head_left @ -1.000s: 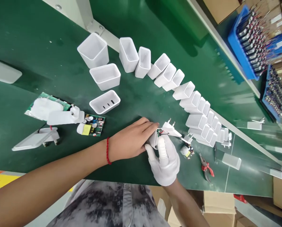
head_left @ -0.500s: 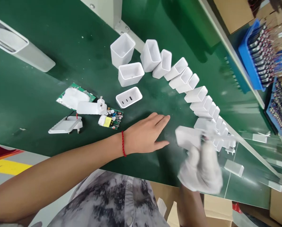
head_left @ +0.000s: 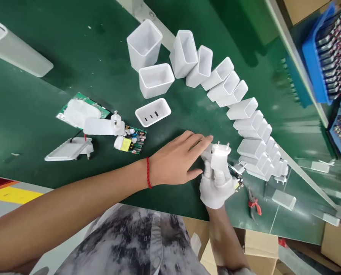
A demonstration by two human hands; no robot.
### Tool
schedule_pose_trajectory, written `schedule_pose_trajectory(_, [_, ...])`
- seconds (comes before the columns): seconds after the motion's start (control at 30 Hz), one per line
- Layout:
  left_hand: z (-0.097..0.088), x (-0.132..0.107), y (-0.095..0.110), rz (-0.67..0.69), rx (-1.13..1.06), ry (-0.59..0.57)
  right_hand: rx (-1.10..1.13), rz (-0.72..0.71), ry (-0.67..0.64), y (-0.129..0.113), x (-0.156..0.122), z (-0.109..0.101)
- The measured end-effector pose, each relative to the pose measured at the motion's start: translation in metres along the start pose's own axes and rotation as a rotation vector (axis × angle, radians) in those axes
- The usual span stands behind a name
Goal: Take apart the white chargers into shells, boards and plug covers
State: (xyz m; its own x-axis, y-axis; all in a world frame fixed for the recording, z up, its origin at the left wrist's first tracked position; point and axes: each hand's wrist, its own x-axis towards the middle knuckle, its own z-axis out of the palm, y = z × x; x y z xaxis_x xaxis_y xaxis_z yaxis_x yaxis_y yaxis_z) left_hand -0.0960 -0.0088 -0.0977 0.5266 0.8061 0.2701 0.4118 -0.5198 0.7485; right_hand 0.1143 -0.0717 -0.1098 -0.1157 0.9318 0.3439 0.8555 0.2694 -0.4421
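Observation:
My right hand, in a white glove, grips a white plug piece whose two pins point away from me. Part of it is hidden behind the gloved fingers. My bare left hand, with a red cord at the wrist, lies low over the table, fingers stretched and thumb apart. Its fingertips reach the edge of the plug piece; whether they touch cannot be told. Left of it lie a circuit board, a white plug cover and another plug cover with wires. Beyond my left hand is a white case with port slots.
White open cases form a curved row from the middle to the right. Red-handled pliers lie right of my glove. A blue bin of parts is at upper right. A long white case lies at upper left.
My right hand has moved left with the plug piece, close to my left fingertips. The pliers now show. My left hand has barely moved, and the view has shifted slightly.

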Motion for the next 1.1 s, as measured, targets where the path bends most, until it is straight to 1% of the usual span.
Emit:
schedule_pose_trajectory(0.07, [0.001,0.002,-0.001,0.016,-0.006,-0.019,-0.033,-0.089,0.002,-0.001,0.007,0.002])
schedule_pose_trajectory(0.1, [0.001,0.003,-0.001,0.017,-0.019,-0.032,-0.026,-0.107,0.002,-0.002,0.011,0.001])
schedule_pose_trajectory(0.17, [0.003,0.005,-0.003,0.003,-0.049,-0.053,0.058,-0.079,0.008,-0.004,0.018,-0.004])
schedule_pose_trajectory(0.23, [0.004,0.007,-0.005,-0.018,-0.065,-0.055,0.1,-0.057,0.063,-0.003,0.02,-0.009])
schedule_pose_trajectory(0.3, [0.005,0.009,-0.007,-0.028,-0.058,-0.048,0.011,-0.124,0.096,0.0,0.02,-0.011])
schedule_pose_trajectory(0.4, [0.006,0.01,-0.008,-0.022,-0.039,-0.043,-0.187,-0.232,0.015,0.002,0.021,-0.009])
schedule_pose_trajectory(0.5, [0.006,0.011,-0.009,0.003,-0.02,-0.057,-0.309,-0.215,-0.061,-0.002,0.026,-0.01])
schedule_pose_trajectory(0.57, [0.006,0.011,-0.009,0.016,-0.006,-0.063,-0.347,-0.19,-0.135,-0.006,0.03,-0.014])
schedule_pose_trajectory(0.63, [0.006,0.011,-0.008,0.017,0.004,-0.055,-0.337,-0.167,-0.197,-0.007,0.033,-0.017])
schedule_pose_trajectory(0.67, [0.007,0.012,-0.008,0.017,0.007,-0.051,-0.314,-0.162,-0.196,-0.007,0.034,-0.017])
schedule_pose_trajectory(0.73, [0.007,0.012,-0.009,0.021,0.013,-0.049,-0.238,-0.164,-0.153,-0.005,0.032,-0.015])
schedule_pose_trajectory(0.8, [0.008,0.011,-0.009,0.022,0.016,-0.056,-0.117,-0.15,-0.087,-0.003,0.028,-0.009])
schedule_pose_trajectory(0.87, [0.007,0.011,-0.009,0.025,0.008,-0.066,-0.004,-0.088,0.003,-0.004,0.026,-0.005])
schedule_pose_trajectory(0.93, [0.003,0.011,-0.008,0.014,-0.035,-0.068,0.123,0.036,0.041,-0.005,0.029,-0.005])
schedule_pose_trajectory(1.03, [-0.004,0.01,-0.002,-0.032,-0.177,0.005,0.441,0.356,0.053,-0.006,0.045,-0.018])
schedule_pose_trajectory(1.1, [-0.01,0.01,0.004,-0.065,-0.245,0.081,0.668,0.54,0.153,-0.003,0.061,-0.033])
